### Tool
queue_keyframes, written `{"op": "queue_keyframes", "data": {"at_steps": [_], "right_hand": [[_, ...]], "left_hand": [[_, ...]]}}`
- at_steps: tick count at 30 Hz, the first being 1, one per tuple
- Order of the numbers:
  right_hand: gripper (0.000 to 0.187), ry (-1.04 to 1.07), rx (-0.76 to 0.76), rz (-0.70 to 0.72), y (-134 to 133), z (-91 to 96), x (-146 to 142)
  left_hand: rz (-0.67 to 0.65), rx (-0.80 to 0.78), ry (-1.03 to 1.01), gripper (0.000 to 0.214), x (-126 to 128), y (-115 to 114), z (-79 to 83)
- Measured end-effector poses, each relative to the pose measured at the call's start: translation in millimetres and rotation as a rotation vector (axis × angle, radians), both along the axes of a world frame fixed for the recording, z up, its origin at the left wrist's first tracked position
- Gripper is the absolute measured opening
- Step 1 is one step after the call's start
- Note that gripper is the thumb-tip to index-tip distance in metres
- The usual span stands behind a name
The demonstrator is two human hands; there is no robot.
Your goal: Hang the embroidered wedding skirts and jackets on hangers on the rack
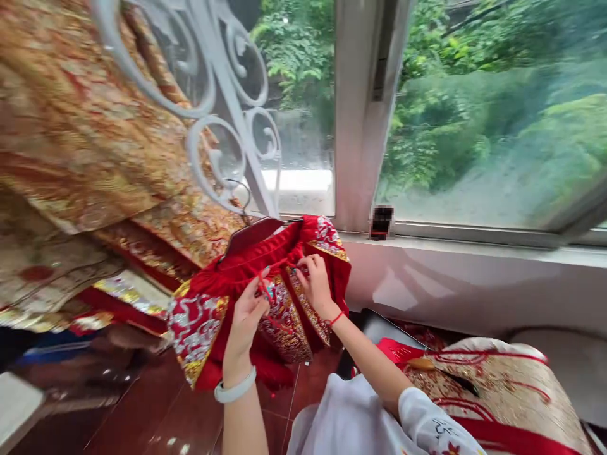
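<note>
A small red embroidered garment hung on a dark hanger from a white scrolled metal rack just below the window, and you had both hands at its front. Your left hand, a pale bangle at the wrist, had its fingers pinched together on a thin red cord at the garment's chest. Your right hand, a red string bracelet at the wrist, pressed its fingertips together on the same fastening near the collar; whether they truly gripped the cord or only the cloth could not be told.

The garment looked soft and light in the red body, but stiffer and weightier where silver and gold embroidery covered the panels and cuffs. Such metallic thread seemed likely to snag, so the plain red cloth or the cord itself appeared the safer places to take hold, with the hanger carrying the weight.

To the left hung larger gold brocade robes, touching the little garment's sleeve. Below lay a dark red tiled floor. At your right, a cream and red embroidered cloth lay draped over something unseen, near the white wall under the sill.
</note>
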State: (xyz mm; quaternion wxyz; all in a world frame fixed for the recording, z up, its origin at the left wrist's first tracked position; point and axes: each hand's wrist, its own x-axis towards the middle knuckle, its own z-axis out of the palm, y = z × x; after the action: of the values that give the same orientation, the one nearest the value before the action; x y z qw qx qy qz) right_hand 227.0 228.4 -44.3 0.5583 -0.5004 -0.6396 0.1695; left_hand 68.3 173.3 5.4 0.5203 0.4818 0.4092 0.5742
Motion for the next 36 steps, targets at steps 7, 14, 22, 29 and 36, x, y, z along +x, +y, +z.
{"op": "queue_keyframes", "data": {"at_steps": [7,14,22,29,36], "right_hand": [[0.014,0.154,-0.106,0.212,-6.9,16.6,21.9],[0.015,-0.135,-0.065,0.189,2.1,44.5,76.0],[0.022,-0.362,-0.020,0.102,-6.9,47.2,81.3],[0.022,0.107,0.072,0.328,11.8,70.7,27.3],[0.033,-0.069,-0.051,0.827,10.4,92.3,33.2]], "left_hand": [[-0.072,-0.018,-0.187,0.054,-5.7,-0.7,-2.5],[-0.031,-0.033,-0.414,0.056,-5.6,-5.4,0.5],[0.034,0.053,-0.234,0.052,1.3,-9.0,3.6],[0.108,0.258,0.262,0.046,17.3,8.8,17.4],[0.034,0.433,0.608,0.031,13.9,16.6,27.7]]}}
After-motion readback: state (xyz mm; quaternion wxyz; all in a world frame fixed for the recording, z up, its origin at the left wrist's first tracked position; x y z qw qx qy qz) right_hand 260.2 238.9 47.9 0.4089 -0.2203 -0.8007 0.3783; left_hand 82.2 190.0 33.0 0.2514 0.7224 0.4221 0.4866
